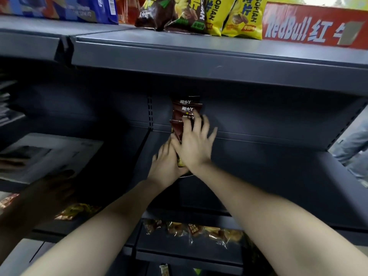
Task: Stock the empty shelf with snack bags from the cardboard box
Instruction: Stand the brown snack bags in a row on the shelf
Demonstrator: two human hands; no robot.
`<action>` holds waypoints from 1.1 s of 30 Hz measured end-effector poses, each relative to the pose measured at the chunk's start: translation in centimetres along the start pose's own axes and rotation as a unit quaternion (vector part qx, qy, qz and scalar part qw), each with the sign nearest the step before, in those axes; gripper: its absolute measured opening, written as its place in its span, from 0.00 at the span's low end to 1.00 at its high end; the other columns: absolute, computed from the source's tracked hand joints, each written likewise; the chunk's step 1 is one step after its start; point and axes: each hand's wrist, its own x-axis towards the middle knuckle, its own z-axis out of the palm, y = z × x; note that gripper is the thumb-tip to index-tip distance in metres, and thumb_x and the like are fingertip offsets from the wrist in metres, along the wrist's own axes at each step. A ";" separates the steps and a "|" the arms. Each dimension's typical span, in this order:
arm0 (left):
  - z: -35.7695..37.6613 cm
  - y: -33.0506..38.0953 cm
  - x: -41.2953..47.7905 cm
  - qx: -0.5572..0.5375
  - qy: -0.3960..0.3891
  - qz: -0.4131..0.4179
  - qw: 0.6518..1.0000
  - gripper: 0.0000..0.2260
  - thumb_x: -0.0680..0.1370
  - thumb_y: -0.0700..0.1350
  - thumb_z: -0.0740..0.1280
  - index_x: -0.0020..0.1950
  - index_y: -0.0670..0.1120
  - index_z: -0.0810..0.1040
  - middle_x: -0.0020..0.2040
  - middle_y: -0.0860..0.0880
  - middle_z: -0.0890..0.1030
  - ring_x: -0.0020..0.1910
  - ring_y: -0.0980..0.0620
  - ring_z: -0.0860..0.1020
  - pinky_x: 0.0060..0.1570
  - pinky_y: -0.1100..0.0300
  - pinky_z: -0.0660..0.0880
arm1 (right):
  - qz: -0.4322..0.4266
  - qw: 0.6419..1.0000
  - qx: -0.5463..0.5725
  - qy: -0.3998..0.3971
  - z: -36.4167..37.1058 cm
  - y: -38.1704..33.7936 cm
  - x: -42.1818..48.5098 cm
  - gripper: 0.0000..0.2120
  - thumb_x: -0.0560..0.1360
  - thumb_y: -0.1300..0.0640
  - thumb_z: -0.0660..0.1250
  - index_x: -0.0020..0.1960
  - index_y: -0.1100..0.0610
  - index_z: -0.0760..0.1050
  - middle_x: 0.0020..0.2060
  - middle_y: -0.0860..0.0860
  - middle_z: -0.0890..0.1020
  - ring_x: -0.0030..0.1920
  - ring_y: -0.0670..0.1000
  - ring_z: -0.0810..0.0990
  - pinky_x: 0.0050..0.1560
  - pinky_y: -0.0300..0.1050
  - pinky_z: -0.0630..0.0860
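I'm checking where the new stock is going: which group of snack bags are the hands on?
The dark brown bags on the middle shelf, pressed between both hands; the yellow bags sit untouched above.

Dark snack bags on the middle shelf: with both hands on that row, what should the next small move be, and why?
Probably press the row of dark snack bags back and square it against the rear panel, then let go. The right hand lies over the front bags and the left hand grips the near end, so the row seems not yet settled. The rest of the shelf is bare, with room for more.
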 end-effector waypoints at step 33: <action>1.6 1.3 0.6 -0.113 0.078 -0.086 0.987 0.50 0.68 0.52 0.74 0.77 0.51 0.41 0.71 0.47 0.62 0.66 0.47 0.69 0.56 0.47 0.75 | 0.179 0.905 0.360 -0.136 1.4 1.2 2.1 0.44 0.74 0.42 0.67 0.78 0.50 0.41 0.66 0.58 0.68 0.63 0.59 0.73 0.57 0.50 0.70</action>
